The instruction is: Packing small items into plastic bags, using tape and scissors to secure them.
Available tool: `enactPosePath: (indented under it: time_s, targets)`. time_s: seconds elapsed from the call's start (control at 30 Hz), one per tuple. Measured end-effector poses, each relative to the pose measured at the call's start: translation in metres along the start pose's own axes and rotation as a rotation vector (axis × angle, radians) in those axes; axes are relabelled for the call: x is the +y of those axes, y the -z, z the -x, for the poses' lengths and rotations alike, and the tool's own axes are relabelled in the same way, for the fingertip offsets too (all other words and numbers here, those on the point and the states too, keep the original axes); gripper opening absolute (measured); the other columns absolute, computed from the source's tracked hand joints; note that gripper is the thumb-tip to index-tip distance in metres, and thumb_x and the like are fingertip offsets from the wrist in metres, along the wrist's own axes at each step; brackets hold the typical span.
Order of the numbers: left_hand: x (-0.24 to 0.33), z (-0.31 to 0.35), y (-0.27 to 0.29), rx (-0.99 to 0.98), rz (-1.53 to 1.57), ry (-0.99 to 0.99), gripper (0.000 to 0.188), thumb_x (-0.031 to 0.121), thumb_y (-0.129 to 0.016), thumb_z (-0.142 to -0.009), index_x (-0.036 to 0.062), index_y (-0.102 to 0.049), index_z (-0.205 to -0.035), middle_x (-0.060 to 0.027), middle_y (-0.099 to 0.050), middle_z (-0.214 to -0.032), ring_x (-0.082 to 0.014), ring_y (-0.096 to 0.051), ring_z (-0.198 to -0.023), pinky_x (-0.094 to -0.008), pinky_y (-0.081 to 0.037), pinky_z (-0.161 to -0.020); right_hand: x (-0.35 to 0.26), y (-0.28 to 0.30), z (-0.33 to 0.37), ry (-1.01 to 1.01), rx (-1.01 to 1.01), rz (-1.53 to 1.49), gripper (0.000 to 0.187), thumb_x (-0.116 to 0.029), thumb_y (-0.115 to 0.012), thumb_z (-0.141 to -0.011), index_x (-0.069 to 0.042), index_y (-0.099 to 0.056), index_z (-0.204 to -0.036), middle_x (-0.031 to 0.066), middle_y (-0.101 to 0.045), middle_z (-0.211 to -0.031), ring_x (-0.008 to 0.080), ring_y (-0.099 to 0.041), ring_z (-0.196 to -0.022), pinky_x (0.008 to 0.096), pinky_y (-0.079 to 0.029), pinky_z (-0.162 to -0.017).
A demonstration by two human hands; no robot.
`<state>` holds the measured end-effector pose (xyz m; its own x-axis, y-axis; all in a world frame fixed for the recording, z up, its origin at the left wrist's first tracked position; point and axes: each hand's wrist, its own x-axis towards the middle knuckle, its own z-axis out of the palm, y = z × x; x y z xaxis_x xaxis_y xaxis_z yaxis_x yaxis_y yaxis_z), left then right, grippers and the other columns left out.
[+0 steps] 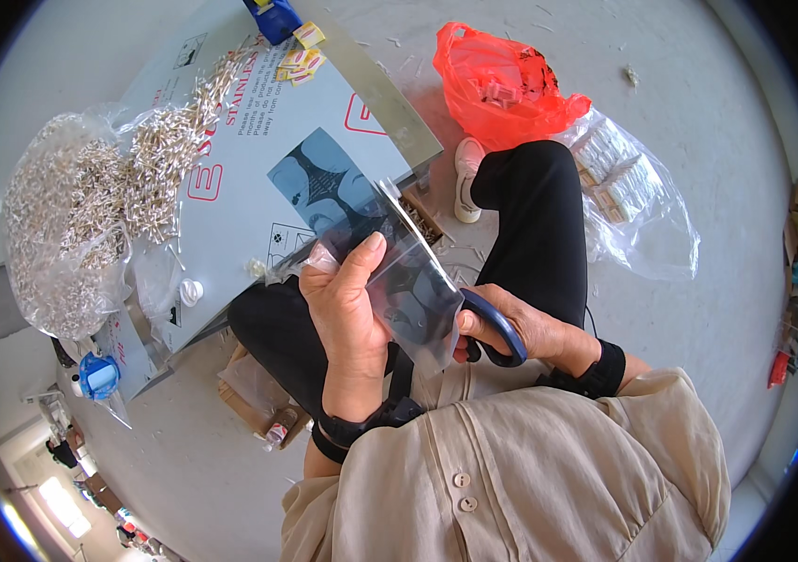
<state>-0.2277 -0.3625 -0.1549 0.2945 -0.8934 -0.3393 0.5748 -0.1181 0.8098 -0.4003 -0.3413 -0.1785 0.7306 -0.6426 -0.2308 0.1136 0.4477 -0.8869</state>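
Observation:
My left hand (347, 304) grips a dark, see-through film sheet (404, 290) that looks like an X-ray film, thumb on top. Bluish film (319, 178) with a dark branching shape shows beyond my fingers, over the table; whether it is the same sheet I cannot tell. Crumpled clear plastic (321, 258) shows beside the left fingers. My right hand (516, 328) is closed on scissors (497, 323) with dark blue handles. Their long blades (422, 234) point away from me along the film's right side, close to the left thumb. How far the blades are apart is unclear.
Cotton swabs (160, 169) lie heaped on the table (230, 197), beside a bulging clear bag (57, 225) of more. A blue tape dispenser (273, 19) and yellow labels (301, 66) sit at the far edge. A red plastic bag (502, 89) and a clear bag of packs (619, 178) rest on the floor.

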Motion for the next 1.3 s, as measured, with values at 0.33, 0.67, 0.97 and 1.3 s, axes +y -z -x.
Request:
enactPosePath:
  time_s: [0.33, 0.67, 0.97, 1.3]
  targets:
    - [-0.005, 0.000, 0.003, 0.002, 0.026, 0.000, 0.021, -0.006, -0.060, -0.078, 0.0028, -0.062, -0.097, -0.0053, -0.064, -0.091, -0.0137, -0.062, -0.076, -0.0263, -0.052, -0.071, 0.008, 0.000, 0.000, -0.006, -0.024, -0.089, 0.051, -0.050, -0.046, -0.092, -0.002, -0.055, -0.078, 0.0052, -0.058, -0.067, 0.0132, -0.056, -0.064, 0.0260, -0.045, -0.061]
    - [-0.004, 0.001, 0.006, 0.035, 0.013, -0.004, 0.019, -0.005, -0.063, -0.076, 0.0051, -0.063, -0.092, -0.0034, -0.064, -0.087, -0.0124, -0.062, -0.074, -0.0260, -0.052, -0.070, 0.010, 0.008, 0.002, -0.071, 0.058, -0.204, 0.067, -0.072, -0.047, -0.079, -0.006, -0.059, -0.081, 0.0000, -0.057, -0.067, 0.0072, -0.048, -0.060, 0.0203, -0.035, -0.054]
    - [-0.005, 0.002, 0.010, 0.066, -0.050, 0.007, 0.021, -0.006, -0.062, -0.075, 0.0025, -0.063, -0.094, -0.0046, -0.065, -0.086, -0.0136, -0.062, -0.074, -0.0263, -0.052, -0.069, 0.005, 0.022, -0.017, -0.072, 0.201, -0.289, 0.033, -0.034, -0.067, -0.081, -0.004, -0.056, -0.087, 0.0031, -0.058, -0.073, 0.0124, -0.056, -0.068, 0.0221, -0.041, -0.061]
    - [0.001, 0.007, -0.001, -0.120, -0.026, 0.034, 0.033, -0.010, -0.058, -0.073, -0.0038, -0.058, -0.106, -0.0118, -0.065, -0.100, -0.0206, -0.064, -0.088, -0.0329, -0.051, -0.085, -0.022, 0.003, -0.059, 0.132, 0.543, -0.437, 0.029, -0.003, -0.071, -0.067, -0.005, -0.056, -0.092, 0.0000, -0.057, -0.077, 0.0107, -0.057, -0.074, 0.0211, -0.042, -0.068]
